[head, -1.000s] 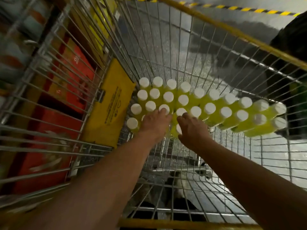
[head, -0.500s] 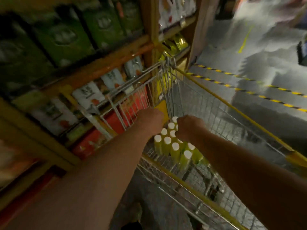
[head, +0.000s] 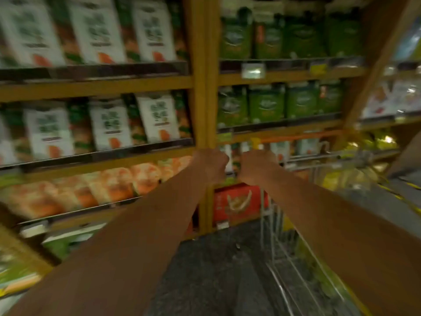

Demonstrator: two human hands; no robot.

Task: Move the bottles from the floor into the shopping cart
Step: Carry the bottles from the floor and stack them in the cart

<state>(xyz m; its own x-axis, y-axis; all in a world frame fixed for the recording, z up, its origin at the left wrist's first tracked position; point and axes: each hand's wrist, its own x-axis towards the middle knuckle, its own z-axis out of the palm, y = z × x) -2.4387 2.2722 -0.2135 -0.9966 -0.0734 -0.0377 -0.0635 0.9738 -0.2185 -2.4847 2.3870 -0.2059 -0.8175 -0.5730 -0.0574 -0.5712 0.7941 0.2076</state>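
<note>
The view is blurred and faces the store shelves. My left hand point(head: 211, 165) and my right hand point(head: 257, 167) are held out side by side at mid-frame, backs toward me. Their fingers curl away out of sight, and nothing shows in either hand. The wire shopping cart point(head: 273, 226) with its yellow rim runs along the lower right, below and right of my right arm. The yellow-green bottles cannot be made out; only a pale yellow smear point(head: 341, 179) shows at the cart's far end.
Wooden shelves point(head: 202, 87) full of white and green cartons fill the left and the top. A red box point(head: 237, 201) sits on the bottom shelf just beyond my hands. Dark speckled floor point(head: 216, 270) lies between my arms.
My head has swung up from the cart's inside to the shelves. Both hands have come up off the pack of bottles, which has dropped out of sight.
</note>
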